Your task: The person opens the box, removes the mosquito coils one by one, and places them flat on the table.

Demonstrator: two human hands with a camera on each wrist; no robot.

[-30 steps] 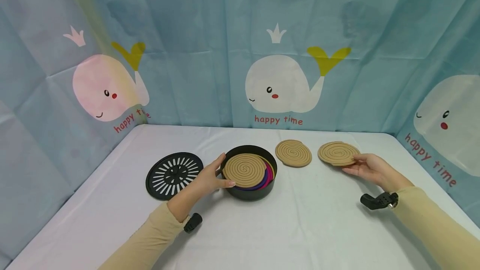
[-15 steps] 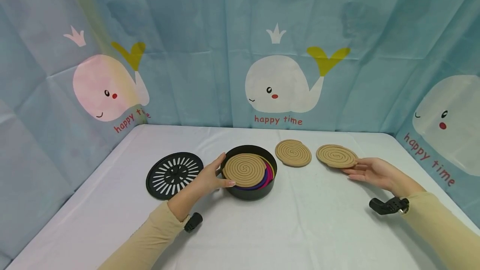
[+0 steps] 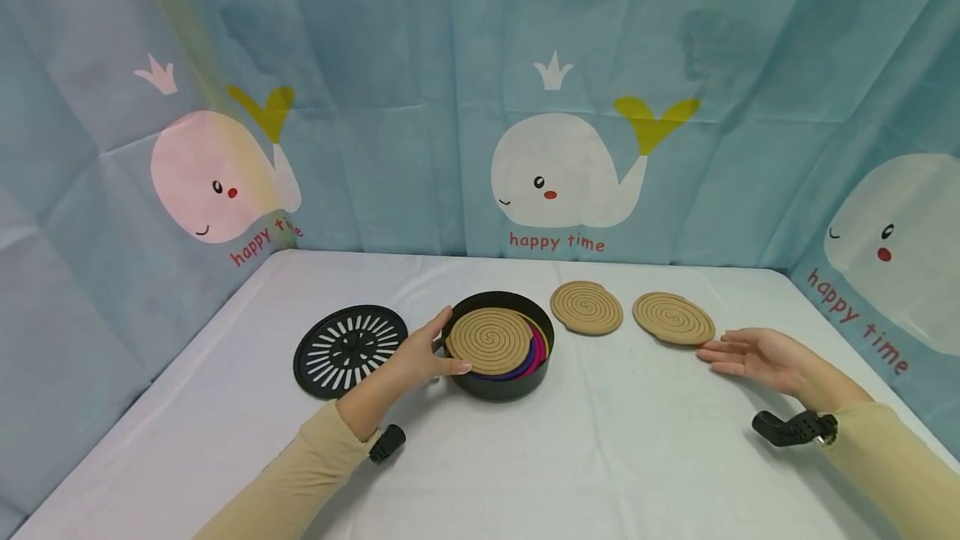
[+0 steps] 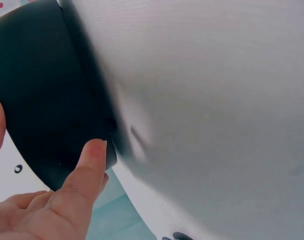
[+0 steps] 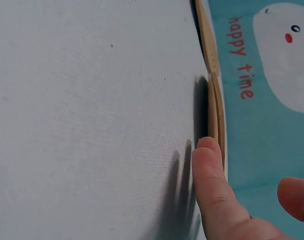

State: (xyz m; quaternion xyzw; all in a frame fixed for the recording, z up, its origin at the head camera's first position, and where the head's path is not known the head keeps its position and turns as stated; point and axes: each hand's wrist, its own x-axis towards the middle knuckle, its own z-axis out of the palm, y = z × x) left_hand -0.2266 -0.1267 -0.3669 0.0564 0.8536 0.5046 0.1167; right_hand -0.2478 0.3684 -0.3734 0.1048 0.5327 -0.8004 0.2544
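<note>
A round black mosquito coil holder (image 3: pixel 498 390) stands mid-table, stacked with coils: a tan mosquito coil (image 3: pixel 490 342) on top, with blue, magenta and yellow edges peeking out below. My left hand (image 3: pixel 417 355) grips its left side, thumb at the front and fingers round the back. The left wrist view shows a fingertip against the holder's dark wall (image 4: pixel 39 95). On the right lies another tan coil (image 3: pixel 673 318), flat on the cloth. Beside that coil's lower right edge, my right hand (image 3: pixel 761 363) has its fingers stretched out, holding nothing; fingertips are right at the edge.
A third tan coil (image 3: pixel 587 307) lies between the holder and the right-hand coil. Left of the holder is a black slotted lid (image 3: pixel 351 350), partly behind the left wrist. White cloth (image 3: pixel 600 448) covers the table, and a blue whale-print curtain (image 3: pixel 390 182) hangs behind.
My right hand lowers the coil flat to the table, lets it go and draws back a little towards the lower right. The left hand and holder stay in place.
</note>
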